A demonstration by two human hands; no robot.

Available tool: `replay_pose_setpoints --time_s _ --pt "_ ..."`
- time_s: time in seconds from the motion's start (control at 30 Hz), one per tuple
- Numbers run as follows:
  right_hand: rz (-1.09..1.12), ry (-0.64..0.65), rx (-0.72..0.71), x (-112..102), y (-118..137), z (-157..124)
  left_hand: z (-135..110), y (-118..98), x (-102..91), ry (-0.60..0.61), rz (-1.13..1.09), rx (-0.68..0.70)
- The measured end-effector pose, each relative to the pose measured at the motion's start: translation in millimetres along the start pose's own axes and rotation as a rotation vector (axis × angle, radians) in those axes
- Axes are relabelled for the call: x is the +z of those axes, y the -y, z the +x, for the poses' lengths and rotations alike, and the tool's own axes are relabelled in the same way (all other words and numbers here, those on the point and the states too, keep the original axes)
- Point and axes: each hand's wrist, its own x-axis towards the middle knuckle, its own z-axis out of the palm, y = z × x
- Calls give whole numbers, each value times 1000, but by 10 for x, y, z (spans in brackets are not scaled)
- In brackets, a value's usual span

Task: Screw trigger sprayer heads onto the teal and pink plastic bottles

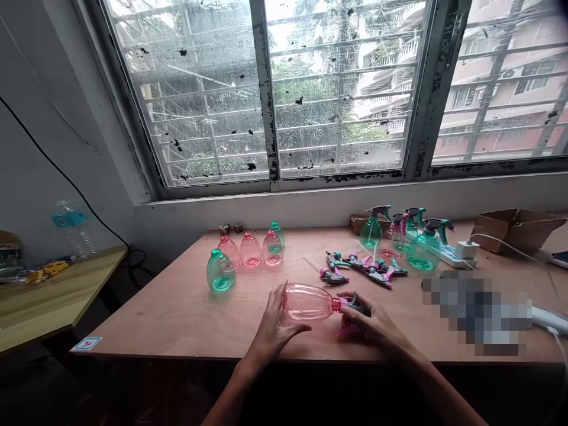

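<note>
A pink translucent spray bottle (308, 302) lies on its side near the front of the wooden table (177, 307). My left hand (274, 324) wraps round its body from below and behind. My right hand (370, 321) is closed on the grey and pink trigger head (355, 305) at the bottle's neck. The neck and the head meet between my two hands.
Headless green and pink bottles (248, 251) stand at the table's middle left. Loose trigger heads (364, 266) lie in the centre, finished spray bottles (412, 239) behind them. A cardboard box (515, 228), a power strip (457, 253) and a blurred patch sit at right. A second table (48, 296) stands left.
</note>
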Motion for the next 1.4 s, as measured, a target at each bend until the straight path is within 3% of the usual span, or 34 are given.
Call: replay_pose_setpoints --time_s 0.23,0.43,0.67,0.97,1.23,1.4 --pt "-57 -3 62 4 15 -81 -92 56 7 117 -184 -79" --pt "-106 -31 40 3 30 -74 -106 29 10 169 -198 -62" --pt "54 -6 60 -57 -131 -43 -126 -44 -34 238 -149 -56" --pt "-3 -5 -1 -32 -134 -48 -123 -112 -61 236 -3 -46" --pt "-8 -15 7 -33 -118 -46 -143 -16 -26 195 7 -31" --pt "-45 8 4 -44 -128 -54 -131 -73 -49 211 8 -66"
